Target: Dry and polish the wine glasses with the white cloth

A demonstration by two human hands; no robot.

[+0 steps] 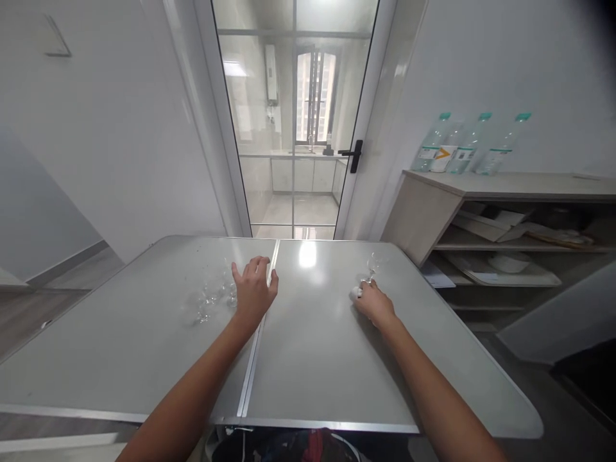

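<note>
My left hand hovers over the table near its middle seam, fingers spread and curved, holding nothing. Just left of it several small clear, glass-like pieces lie in a loose group; their exact shape is hard to make out. My right hand is low over the right half of the table, fingers closed at a small white object. Beyond those fingertips a clear, rounded, glass-like piece shows faintly. The fingers hide part of what they grip.
The grey folding table has metal edging and a centre seam. A glass door with a black handle stands behind. Right, a wooden shelf unit holds trays and papers, with several plastic bottles on top.
</note>
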